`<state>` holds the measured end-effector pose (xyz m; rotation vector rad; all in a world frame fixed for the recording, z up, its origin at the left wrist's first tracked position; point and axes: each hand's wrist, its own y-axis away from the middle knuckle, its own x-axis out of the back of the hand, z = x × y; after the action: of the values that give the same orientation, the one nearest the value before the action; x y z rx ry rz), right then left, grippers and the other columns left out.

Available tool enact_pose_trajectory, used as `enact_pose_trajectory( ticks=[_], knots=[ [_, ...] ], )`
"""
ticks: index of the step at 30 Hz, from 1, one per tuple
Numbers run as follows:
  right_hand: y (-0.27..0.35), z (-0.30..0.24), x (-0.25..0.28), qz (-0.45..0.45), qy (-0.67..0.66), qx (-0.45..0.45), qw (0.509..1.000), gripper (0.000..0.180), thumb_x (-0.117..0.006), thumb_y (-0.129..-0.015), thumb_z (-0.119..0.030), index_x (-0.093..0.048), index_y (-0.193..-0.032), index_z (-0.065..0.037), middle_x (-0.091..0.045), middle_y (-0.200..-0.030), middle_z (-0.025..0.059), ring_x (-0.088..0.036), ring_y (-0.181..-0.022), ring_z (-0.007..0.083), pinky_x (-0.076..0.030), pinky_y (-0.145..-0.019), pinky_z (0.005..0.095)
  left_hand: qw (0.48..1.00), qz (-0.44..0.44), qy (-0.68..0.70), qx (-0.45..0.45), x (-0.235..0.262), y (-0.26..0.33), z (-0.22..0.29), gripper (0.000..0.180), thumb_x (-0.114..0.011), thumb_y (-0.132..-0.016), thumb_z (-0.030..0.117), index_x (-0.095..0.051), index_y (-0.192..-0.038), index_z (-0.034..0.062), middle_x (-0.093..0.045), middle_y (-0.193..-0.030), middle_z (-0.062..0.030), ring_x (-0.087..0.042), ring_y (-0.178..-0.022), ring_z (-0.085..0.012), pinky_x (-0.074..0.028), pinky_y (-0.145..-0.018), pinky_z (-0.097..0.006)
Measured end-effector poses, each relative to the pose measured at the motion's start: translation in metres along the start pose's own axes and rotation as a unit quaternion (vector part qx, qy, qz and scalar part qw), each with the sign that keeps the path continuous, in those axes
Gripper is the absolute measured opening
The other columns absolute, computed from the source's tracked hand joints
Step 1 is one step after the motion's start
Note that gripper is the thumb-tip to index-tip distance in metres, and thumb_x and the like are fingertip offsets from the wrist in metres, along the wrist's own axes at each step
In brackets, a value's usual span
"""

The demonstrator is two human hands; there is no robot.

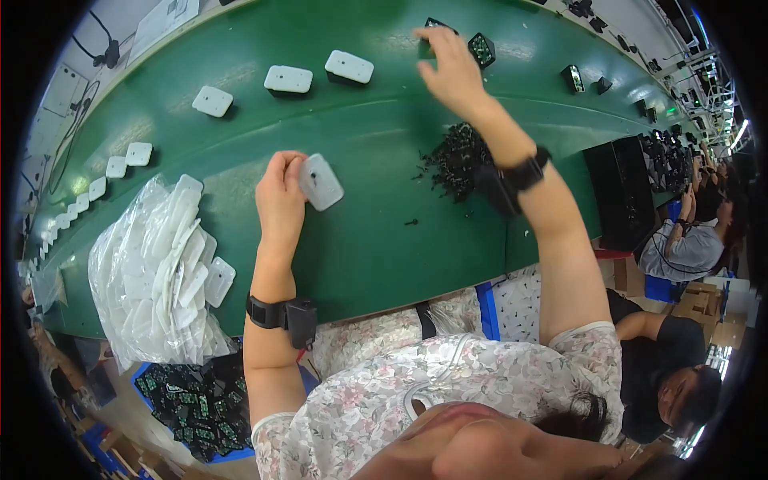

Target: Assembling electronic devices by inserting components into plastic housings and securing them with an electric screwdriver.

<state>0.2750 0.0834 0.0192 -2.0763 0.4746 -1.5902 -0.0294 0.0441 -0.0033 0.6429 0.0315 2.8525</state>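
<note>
Left hand (280,190): pinched a white cover (323,184) over the table (376,260). Right hand (453,70): fingers stood parted at a black box (439,24); grip could not be told. Covered boxes (350,66) ran leftward, seemingly done; open boxes (482,50) rightward and bagged covers (164,276) seemed left.

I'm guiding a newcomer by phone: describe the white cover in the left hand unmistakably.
On the green table, look between the plastic bag of white covers at left and the heap of small black pieces at right. There the left hand holds a white cover with rounded corners. Only this one is held; the white-topped pieces farther back stand on the table.
</note>
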Motion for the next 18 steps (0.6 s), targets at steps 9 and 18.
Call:
enact_pose_trajectory(
  ticks=[9,18],
  knots=[
    [-0.053,0.067,-0.037,-0.185,0.214,-0.144,0.948,0.054,-0.069,-0.074,-0.013,-0.044,-0.122,-0.011,-0.05,-0.115,0.0176,-0.054,-0.102,0.0317,-0.048,-0.085,0.0423,0.934,0.078,-0.327,-0.117,-0.009,0.011,0.008,0.041,-0.064,-0.082,0.037,-0.053,-0.103,0.0033,-0.054,-0.097,-0.0125,-0.058,-0.085,-0.0325,-0.049,-0.067,-0.04],
    [0.039,-0.06,0.016,-0.228,-0.319,-0.039,0.919,0.035,-0.067,-0.076,-0.016,-0.056,-0.108,-0.007,-0.056,-0.104,0.0062,-0.054,-0.098,0.0205,-0.043,-0.088,0.0322,0.898,0.051,-0.397,-0.182,-0.015,0.025,0.006,0.06,-0.076,-0.068,0.027,-0.048,-0.114,0.0008,-0.053,-0.1,-0.0126,-0.052,-0.092,-0.0302,-0.047,-0.074,-0.039]
  ],
)
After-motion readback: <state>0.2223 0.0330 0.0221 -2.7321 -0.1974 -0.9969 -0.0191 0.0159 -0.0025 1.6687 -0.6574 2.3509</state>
